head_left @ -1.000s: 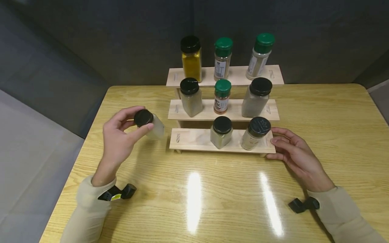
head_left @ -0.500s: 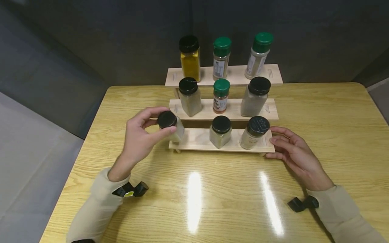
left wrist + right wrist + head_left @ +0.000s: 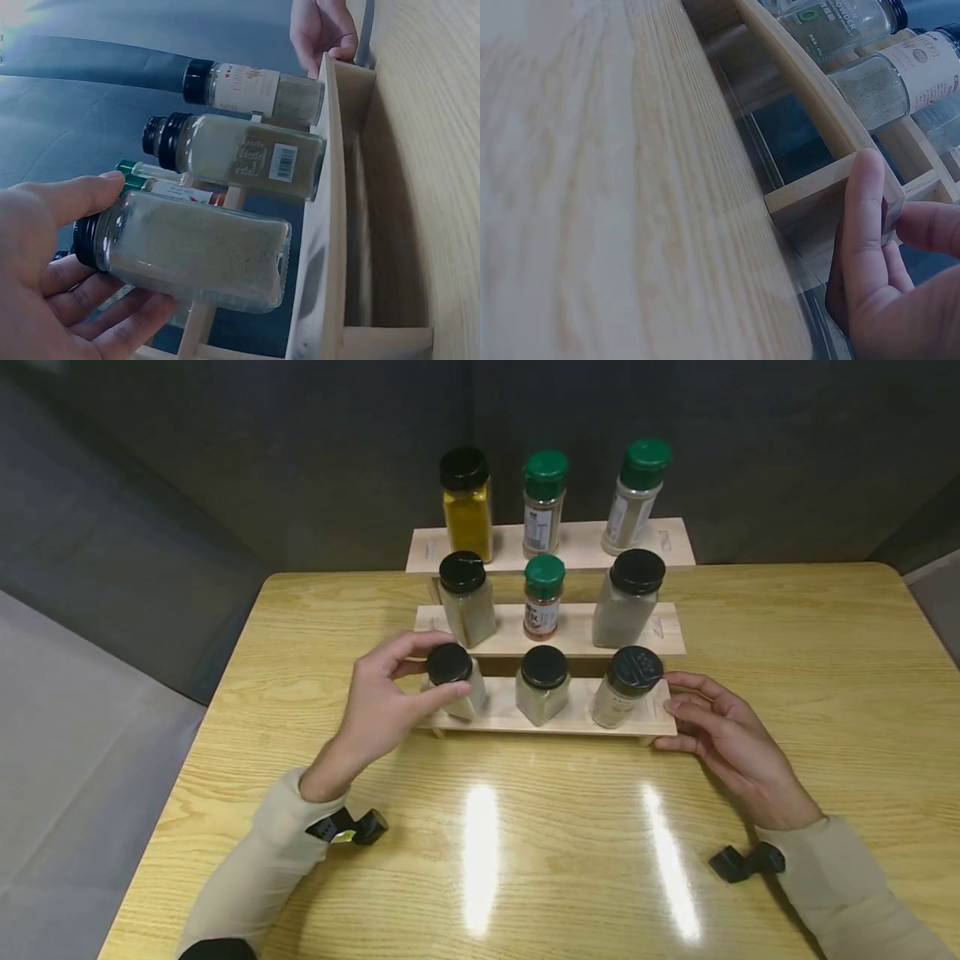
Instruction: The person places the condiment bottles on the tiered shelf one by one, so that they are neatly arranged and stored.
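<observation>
My left hand (image 3: 390, 693) grips a square glass spice jar (image 3: 199, 251) around its black lid, thumb on one side and fingers on the other. The jar, filled with pale powder, is over the left end of the front tier of a wooden spice rack (image 3: 498, 714). Its base shows close to the board in the left wrist view. My right hand (image 3: 738, 747) pinches the right end of that tier, the thumb on top and fingers around the edge. On the same tier stand a square jar of greenish powder (image 3: 542, 700) and a round shaker (image 3: 613, 706), both black-lidded.
The middle tier holds two black-lidded jars and a green-capped red spice bottle (image 3: 542, 617). On the back tier are a yellow spice jar (image 3: 468, 522) and two green-capped bottles. A dark partition (image 3: 337, 460) rises behind the wooden table (image 3: 562, 843).
My left hand has carried the jar rightward, from beside the rack to over the front tier's left end. The right hand keeps its hold on the tier's right end.
</observation>
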`<state>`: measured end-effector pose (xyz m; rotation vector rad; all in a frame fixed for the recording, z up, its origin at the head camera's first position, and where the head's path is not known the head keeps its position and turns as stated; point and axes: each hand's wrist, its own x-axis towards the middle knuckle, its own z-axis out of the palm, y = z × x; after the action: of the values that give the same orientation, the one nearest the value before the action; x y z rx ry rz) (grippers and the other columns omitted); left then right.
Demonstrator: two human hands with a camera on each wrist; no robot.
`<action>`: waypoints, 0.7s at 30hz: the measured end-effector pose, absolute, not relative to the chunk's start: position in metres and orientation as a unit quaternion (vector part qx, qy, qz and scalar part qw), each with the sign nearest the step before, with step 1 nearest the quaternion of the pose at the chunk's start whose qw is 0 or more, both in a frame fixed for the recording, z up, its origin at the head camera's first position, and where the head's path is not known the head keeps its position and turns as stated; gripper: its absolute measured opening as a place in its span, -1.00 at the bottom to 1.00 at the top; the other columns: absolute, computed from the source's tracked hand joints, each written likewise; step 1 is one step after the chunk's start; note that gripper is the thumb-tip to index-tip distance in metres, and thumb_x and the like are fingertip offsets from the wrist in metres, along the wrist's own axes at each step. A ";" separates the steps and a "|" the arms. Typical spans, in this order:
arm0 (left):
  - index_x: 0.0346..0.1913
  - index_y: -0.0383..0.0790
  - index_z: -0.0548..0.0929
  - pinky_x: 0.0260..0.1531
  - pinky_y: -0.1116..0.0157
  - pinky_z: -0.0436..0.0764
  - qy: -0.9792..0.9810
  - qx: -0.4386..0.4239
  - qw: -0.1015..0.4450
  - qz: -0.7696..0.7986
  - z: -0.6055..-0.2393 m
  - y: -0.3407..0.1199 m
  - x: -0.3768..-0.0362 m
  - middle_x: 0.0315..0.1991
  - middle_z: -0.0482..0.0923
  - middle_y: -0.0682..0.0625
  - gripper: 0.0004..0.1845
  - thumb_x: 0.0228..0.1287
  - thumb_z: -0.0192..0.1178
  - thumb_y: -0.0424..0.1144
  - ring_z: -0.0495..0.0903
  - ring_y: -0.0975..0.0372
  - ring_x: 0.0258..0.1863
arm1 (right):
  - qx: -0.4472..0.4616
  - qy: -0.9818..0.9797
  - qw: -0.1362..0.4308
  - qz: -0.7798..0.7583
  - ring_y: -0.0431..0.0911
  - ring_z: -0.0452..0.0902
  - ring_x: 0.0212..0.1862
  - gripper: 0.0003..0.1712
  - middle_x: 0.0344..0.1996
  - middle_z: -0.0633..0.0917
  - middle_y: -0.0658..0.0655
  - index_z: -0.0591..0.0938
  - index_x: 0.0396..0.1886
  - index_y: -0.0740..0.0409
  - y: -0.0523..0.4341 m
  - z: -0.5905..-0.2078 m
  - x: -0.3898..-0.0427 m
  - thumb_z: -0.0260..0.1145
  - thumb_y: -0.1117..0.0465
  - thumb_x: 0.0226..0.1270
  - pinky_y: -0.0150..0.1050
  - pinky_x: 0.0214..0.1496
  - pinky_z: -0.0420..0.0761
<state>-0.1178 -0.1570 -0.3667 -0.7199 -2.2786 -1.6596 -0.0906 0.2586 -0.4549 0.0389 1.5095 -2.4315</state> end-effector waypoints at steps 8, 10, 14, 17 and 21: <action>0.16 -0.45 0.76 0.02 0.24 0.80 -0.784 -0.241 0.099 -0.564 -0.370 -0.150 -0.117 0.05 0.75 -0.21 -0.44 0.03 0.67 -0.57 0.72 0.03 -0.01 | 0.020 0.529 0.136 -0.837 -0.12 0.68 -0.07 -0.64 -0.08 0.59 0.12 0.63 0.27 0.11 0.258 -0.455 -0.091 0.12 0.50 0.72 -0.11 -0.11 0.90; 0.16 -0.45 0.76 0.03 0.21 0.81 -0.784 -0.238 0.094 -0.565 -0.371 -0.149 -0.117 0.05 0.74 -0.21 -0.44 0.03 0.67 -0.58 0.72 0.00 -0.01 | 0.019 0.529 0.136 -0.838 -0.12 0.67 -0.08 -0.64 -0.09 0.59 0.12 0.63 0.27 0.11 0.258 -0.456 -0.091 0.12 0.50 0.72 -0.11 -0.11 0.90; 0.17 -0.46 0.75 0.03 0.17 0.83 -0.786 -0.235 0.087 -0.565 -0.374 -0.147 -0.117 0.04 0.74 -0.22 -0.44 0.05 0.67 -0.57 0.72 -0.01 -0.02 | 0.016 0.526 0.136 -0.839 -0.12 0.67 -0.08 -0.63 -0.10 0.61 0.12 0.64 0.27 0.11 0.259 -0.457 -0.092 0.11 0.51 0.72 -0.10 -0.11 0.90; 0.17 -0.46 0.75 0.02 0.15 0.83 -0.787 -0.235 0.088 -0.563 -0.377 -0.146 -0.118 0.03 0.74 -0.21 -0.44 0.05 0.67 -0.55 0.72 -0.01 -0.03 | 0.016 0.526 0.136 -0.839 -0.12 0.67 -0.08 -0.62 -0.10 0.61 0.12 0.65 0.26 0.09 0.259 -0.457 -0.092 0.11 0.51 0.72 -0.10 -0.11 0.90; 0.17 -0.45 0.74 0.02 0.10 0.83 -0.786 -0.239 0.091 -0.563 -0.379 -0.145 -0.119 0.02 0.74 -0.21 -0.43 0.04 0.67 -0.55 0.73 -0.01 -0.04 | 0.018 0.523 0.135 -0.841 -0.12 0.67 -0.08 -0.63 -0.09 0.61 0.12 0.65 0.26 0.10 0.258 -0.457 -0.092 0.11 0.51 0.72 -0.10 -0.11 0.90</action>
<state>-0.1185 -0.1451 -0.3786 -0.7094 -2.3368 -1.6723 -0.0917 0.2584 -0.4567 0.0513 1.5162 -2.4363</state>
